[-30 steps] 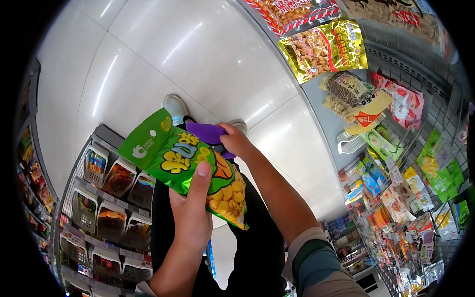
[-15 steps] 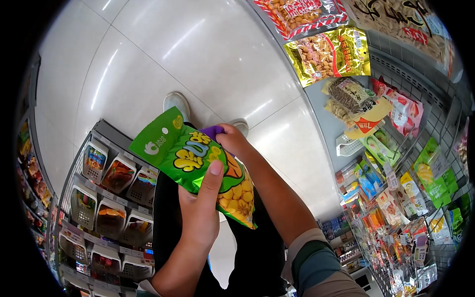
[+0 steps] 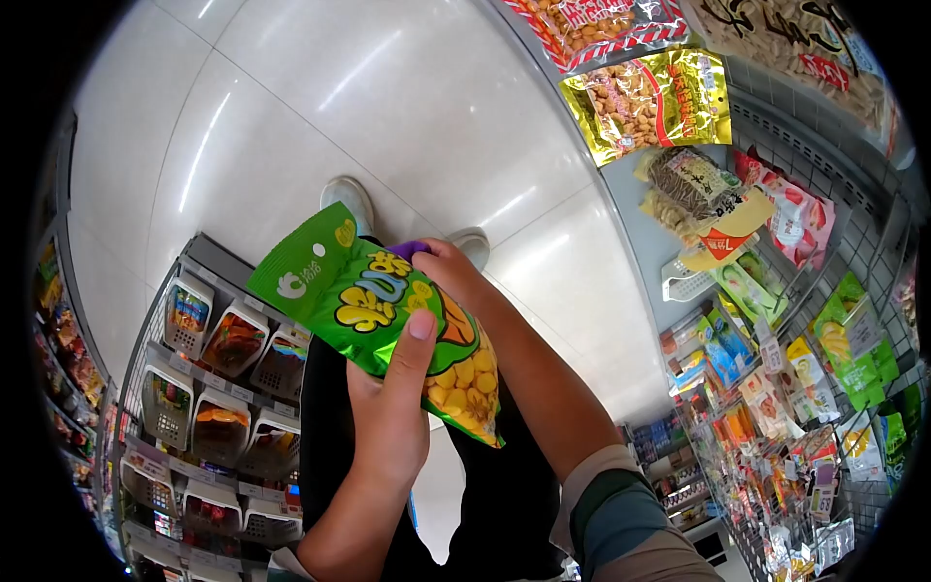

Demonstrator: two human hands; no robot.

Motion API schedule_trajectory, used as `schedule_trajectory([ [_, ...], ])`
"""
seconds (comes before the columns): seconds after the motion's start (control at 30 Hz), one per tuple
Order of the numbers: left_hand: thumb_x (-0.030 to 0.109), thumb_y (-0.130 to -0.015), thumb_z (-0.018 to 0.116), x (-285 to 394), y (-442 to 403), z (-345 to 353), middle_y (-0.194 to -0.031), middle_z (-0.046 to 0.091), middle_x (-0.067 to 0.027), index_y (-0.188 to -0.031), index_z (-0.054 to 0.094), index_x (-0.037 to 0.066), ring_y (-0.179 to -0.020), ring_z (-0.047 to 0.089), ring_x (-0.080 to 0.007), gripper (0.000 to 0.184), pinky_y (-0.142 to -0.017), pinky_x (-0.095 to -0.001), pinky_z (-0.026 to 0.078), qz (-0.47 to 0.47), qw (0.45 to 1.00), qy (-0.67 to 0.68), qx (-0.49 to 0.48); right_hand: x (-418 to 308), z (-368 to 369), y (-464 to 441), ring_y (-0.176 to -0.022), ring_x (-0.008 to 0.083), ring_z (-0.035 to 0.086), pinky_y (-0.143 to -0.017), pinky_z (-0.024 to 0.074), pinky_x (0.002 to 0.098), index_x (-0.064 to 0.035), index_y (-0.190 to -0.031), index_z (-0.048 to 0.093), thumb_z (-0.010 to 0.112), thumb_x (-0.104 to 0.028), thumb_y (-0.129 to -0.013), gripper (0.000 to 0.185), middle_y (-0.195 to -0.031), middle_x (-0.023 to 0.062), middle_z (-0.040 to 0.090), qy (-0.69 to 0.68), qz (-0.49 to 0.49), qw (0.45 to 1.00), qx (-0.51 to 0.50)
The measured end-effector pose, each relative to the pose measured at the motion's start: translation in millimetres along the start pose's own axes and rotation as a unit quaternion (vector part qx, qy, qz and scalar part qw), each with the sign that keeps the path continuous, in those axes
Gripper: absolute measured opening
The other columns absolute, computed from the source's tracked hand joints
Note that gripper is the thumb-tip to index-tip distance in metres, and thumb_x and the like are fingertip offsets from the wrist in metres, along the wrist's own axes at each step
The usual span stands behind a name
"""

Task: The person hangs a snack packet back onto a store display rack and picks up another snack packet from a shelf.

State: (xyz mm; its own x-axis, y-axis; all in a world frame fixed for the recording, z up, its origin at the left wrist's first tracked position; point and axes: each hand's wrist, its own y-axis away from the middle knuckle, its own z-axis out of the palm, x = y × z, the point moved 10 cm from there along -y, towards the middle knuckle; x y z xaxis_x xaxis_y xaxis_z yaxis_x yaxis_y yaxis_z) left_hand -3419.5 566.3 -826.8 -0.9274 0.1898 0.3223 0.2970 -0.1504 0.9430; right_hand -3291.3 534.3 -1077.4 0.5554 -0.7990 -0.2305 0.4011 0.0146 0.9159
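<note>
Held in front of me is a green snack bag (image 3: 364, 296) with yellow lettering and a clear window showing yellow pieces. My left hand (image 3: 393, 403) is closed on its lower side, thumb across the front, other fingers hidden behind. Behind the bag's far edge, my right hand (image 3: 451, 270) is closed on a purple item (image 3: 409, 250). Most of that item is hidden by the bag and fingers, so its kind does not show.
On the right, a shelf edge carries a gold nut packet (image 3: 645, 105), and a wire rack (image 3: 853, 209) holds many hanging packets. White baskets (image 3: 221, 422) of snacks fill a rack at left. My shoes (image 3: 349, 202) stand on the tiled floor (image 3: 281, 107).
The green bag has tilted and shifted very slightly to the left, still in my left hand. The right-hand shelves have moved a little in view. Both grips look the same.
</note>
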Motion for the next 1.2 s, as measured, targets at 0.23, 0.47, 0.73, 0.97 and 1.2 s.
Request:
schedule_trajectory([
  [0.23, 0.028, -0.098, 0.074, -1, -1, 2, -0.125, 0.061, -0.0068, -0.136, 0.05, 0.0, -0.112, 0.06, -0.0131, 0.054, -0.098, -0.0284, 0.047, 0.002, 1.0, -0.005, 0.004, -22, 7, 10, -0.089, 0.0141, 0.062, -0.084, 0.0485, 0.0301, -0.0015, -0.107, 0.071, 0.053, -0.027, -0.096, 0.033, -0.094, 0.0058, 0.069, 0.094, -0.112, 0.989, -0.018],
  [0.47, 0.028, -0.099, 0.068, 13, -2, -13, -0.122, 0.062, -0.01, -0.134, 0.05, 0.001, -0.111, 0.065, -0.021, 0.048, -0.098, -0.0372, 0.052, 0.018, 0.999, -0.035, -0.005, -48, 1, 113, -0.086, 0.0149, 0.062, -0.082, 0.0484, 0.0309, 0.0011, -0.102, 0.07, 0.044, -0.051, -0.107, 0.058, -0.089, 0.0077, 0.068, 0.099, 0.052, 0.993, 0.031],
  [0.73, 0.019, -0.096, 0.075, 4, 79, -38, -0.123, 0.061, -0.0085, -0.137, 0.045, 0.003, -0.11, 0.061, -0.0151, 0.053, -0.098, -0.0306, 0.049, 0.044, 0.996, -0.069, -0.032, -75, 22, 340, -0.08, 0.0122, 0.061, -0.084, 0.0481, 0.0247, -0.0023, -0.093, 0.069, 0.04, -0.053, -0.109, 0.061, -0.087, 0.0049, 0.068, 0.176, 0.102, 0.978, 0.039],
  [0.97, 0.015, -0.097, 0.073, 47, 285, -35, -0.123, 0.062, -0.0096, -0.136, 0.046, 0.001, -0.111, 0.062, -0.0175, 0.05, -0.096, -0.033, 0.052, -0.022, 0.98, -0.086, -0.178, -84, 147, 533, -0.095, 0.0136, 0.058, -0.091, 0.0462, 0.0292, -0.0015, -0.114, 0.061, 0.027, -0.054, -0.111, 0.063, -0.101, 0.0042, 0.064, -0.104, 0.043, 0.989, -0.097],
  [1.2, 0.034, -0.098, 0.067, 120, 463, -29, -0.132, 0.06, -0.0205, -0.138, 0.046, -0.004, -0.126, 0.06, -0.037, 0.059, -0.104, -0.0489, 0.052, 0.018, 0.959, 0.0, -0.284, -145, 224, 684, -0.097, 0.0087, 0.059, -0.087, 0.0473, 0.026, -0.0061, -0.115, 0.062, 0.052, -0.043, -0.108, 0.039, -0.103, 0.0012, 0.064, 0.006, -0.039, 0.999, -0.025],
])
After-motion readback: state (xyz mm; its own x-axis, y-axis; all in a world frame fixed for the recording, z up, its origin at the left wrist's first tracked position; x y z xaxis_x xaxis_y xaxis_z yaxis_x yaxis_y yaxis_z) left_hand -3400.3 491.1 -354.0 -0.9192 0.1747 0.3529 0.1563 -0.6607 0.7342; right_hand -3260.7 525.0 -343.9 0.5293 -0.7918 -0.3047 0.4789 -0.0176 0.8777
